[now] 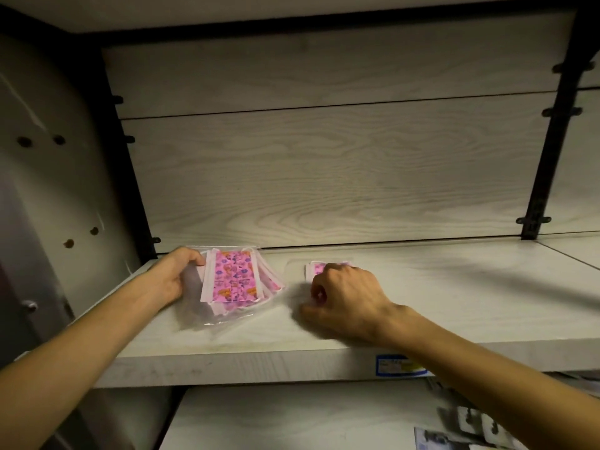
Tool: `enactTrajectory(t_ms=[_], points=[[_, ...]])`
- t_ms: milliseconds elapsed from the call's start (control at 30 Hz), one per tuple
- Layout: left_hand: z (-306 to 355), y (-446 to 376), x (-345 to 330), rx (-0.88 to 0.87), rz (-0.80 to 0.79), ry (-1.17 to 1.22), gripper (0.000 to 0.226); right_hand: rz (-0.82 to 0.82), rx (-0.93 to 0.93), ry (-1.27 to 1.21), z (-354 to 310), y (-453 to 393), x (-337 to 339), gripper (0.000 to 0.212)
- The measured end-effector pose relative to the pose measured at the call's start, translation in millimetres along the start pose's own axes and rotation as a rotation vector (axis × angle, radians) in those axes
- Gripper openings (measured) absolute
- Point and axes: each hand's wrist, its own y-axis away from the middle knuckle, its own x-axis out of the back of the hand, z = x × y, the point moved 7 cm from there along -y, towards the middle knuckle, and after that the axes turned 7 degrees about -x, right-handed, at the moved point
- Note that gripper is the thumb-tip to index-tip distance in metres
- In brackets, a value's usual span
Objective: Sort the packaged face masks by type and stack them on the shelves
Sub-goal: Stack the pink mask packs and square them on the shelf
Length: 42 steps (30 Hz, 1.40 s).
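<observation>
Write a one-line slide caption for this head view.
Left hand holds a stack of pink-patterned packaged masks on the shelf; right hand covers a second pack beside it.

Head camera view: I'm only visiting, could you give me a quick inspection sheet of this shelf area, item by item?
Surface: pale wood-grain shelf, with a blue label on its front edge.
Job's things: fanned stack of pink patterned masks in clear bags at the shelf's left; a second pink mask pack to its right, mostly hidden.
Clutter: grey printed packs on the lower shelf.
Hands: left hand holds the stack's left edge; right hand is curled over the second pack, grip blurred.
Cables: nothing seen.
Surroundings: wood-grain back panel, dark metal uprights, another shelf above.
</observation>
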Motion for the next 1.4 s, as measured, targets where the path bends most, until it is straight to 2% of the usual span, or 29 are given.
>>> enactTrajectory(t_ms=[133,267,400,500,633,767,867,967,1033,1133,1233,1300,1400], points=[[2,0,12,0.02,0.011,-0.03,0.019,0.044,0.042,0.045,10,3,12,0.039],[1,3,10,0.023,-0.029,-0.025,0.02,0.098,0.08,0.125,16,9,20,0.051],[1,11,-5,0.023,-0.111,-0.019,0.017,0.063,-0.021,0.196,28,0,10,0.037],[4,16,-17,0.006,-0.151,-0.017,0.016,0.065,-0.09,0.109,37,-1,8,0.022],[3,22,-35,0.001,-0.204,-0.035,0.02,0.094,-0.191,-0.039,52,-4,10,0.013],[3,27,-52,0.012,-0.254,-0.009,0.011,0.133,-0.293,-0.316,69,-7,17,0.021],[3,26,-60,0.001,-0.253,-0.005,0.007,0.26,-0.254,-0.42,60,-6,28,0.029],[4,23,-65,-0.033,-0.218,-0.009,0.005,0.38,-0.253,-0.459,42,-5,36,0.025],[2,21,-68,-0.043,-0.196,-0.014,0.005,0.398,-0.226,-0.483,27,-3,36,0.018],[2,21,-72,-0.037,-0.183,0.02,0.006,0.256,-0.086,-0.499,-6,1,20,0.007],[0,26,-78,-0.009,-0.207,0.118,0.018,0.11,0.063,-0.474,-37,7,5,0.021],[-1,28,-81,0.001,-0.229,0.14,0.025,0.117,0.143,-0.448,-49,11,4,0.026],[-4,29,-84,-0.025,-0.242,0.142,0.031,0.085,0.204,-0.487,-58,18,3,0.023]])
